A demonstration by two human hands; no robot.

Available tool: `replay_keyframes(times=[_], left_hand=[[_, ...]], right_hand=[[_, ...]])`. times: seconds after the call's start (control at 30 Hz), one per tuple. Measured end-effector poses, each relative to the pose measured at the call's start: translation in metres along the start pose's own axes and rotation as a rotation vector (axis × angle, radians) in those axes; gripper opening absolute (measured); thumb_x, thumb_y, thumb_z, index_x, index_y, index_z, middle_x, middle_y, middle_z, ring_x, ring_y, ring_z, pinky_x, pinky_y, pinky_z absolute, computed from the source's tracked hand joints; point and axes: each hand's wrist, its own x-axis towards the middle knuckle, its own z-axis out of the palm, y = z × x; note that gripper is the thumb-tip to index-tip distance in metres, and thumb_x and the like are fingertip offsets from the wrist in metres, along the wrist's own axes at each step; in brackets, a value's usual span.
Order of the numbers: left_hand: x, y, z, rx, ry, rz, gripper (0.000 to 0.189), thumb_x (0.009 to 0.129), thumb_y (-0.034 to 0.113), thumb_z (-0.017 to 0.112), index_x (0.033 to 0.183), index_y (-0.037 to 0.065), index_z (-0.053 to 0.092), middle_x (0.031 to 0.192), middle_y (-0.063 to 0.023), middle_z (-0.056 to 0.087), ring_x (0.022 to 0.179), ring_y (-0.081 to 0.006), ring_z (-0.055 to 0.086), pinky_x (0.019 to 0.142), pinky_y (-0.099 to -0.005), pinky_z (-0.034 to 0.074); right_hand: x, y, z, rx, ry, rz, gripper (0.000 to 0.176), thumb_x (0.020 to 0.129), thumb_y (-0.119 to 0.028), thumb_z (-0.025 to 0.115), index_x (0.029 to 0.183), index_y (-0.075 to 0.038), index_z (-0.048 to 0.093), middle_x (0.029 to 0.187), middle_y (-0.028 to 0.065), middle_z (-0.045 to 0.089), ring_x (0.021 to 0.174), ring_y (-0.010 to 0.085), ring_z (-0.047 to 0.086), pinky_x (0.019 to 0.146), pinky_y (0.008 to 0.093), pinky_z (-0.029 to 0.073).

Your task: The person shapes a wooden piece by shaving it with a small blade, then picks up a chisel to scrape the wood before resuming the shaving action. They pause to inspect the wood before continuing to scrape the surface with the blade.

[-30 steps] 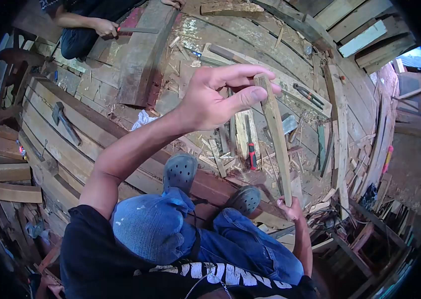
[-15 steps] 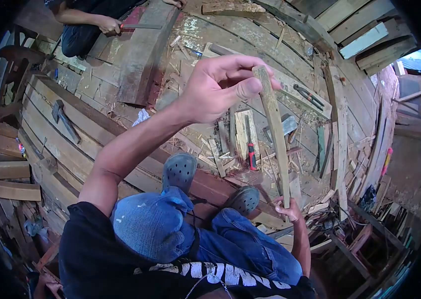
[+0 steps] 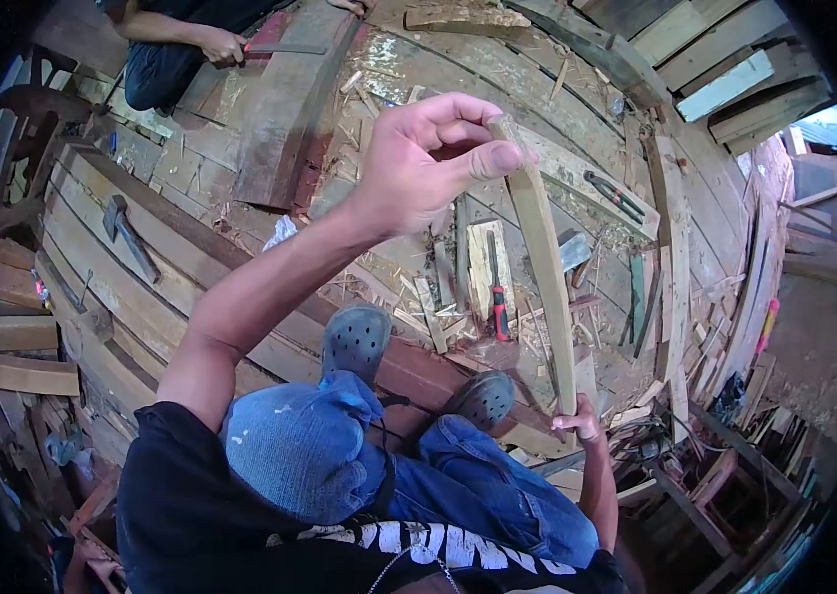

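Note:
My left hand (image 3: 423, 163) holds the far end of a long, thin wooden strip (image 3: 544, 262), its fingers and thumb curled about the tip. The near end is gripped by my right hand (image 3: 580, 420), low beside my knee. Tilted across my view, the strip is held above the floor. Beneath it lies a tool with a red and black handle and a thin shaft (image 3: 500, 312), on a short pale board (image 3: 483, 247). Pliers (image 3: 615, 195) rest on a longer board (image 3: 577, 176) farther off.
At the top left, another person's hand (image 3: 222, 45) holds a long flat blade with a red handle (image 3: 285, 49) over a thick beam (image 3: 290, 109). A hammer (image 3: 126, 238) lies on planks at the left. Wood shavings and offcuts litter the floor. Scrap wood (image 3: 726, 475) is piled at the lower right.
The far end of the strip has shifted slightly left and up with my left hand, and the strip appears turned a little. My right hand still grips the near end.

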Motion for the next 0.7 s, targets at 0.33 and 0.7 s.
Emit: replay_keyframes(times=[0.33,0.7], left_hand=[[0.001,0.002,0.002,0.089,-0.037,0.06,0.041,0.075,0.006,0.075,0.108,-0.004,0.053,0.094,-0.0122,0.068,0.087,-0.0123,0.063,0.078,-0.0259,0.052],[0.003,0.008,0.002,0.092,-0.003,0.042,0.038,0.082,-0.001,0.065,0.115,-0.003,0.048,0.096,-0.0124,0.065,0.091,-0.016,0.062,0.083,-0.0285,0.05]], right_hand=[[0.004,0.013,-0.004,0.054,-0.07,0.021,0.039,0.05,-0.02,0.078,0.08,0.0,0.062,0.063,0.0019,0.058,0.053,0.0111,0.053,0.05,0.0241,0.039],[0.006,0.01,-0.008,0.111,-0.312,0.087,0.032,0.051,-0.026,0.078,0.062,-0.002,0.059,0.053,0.0068,0.056,0.044,0.0168,0.054,0.042,0.0273,0.04]])
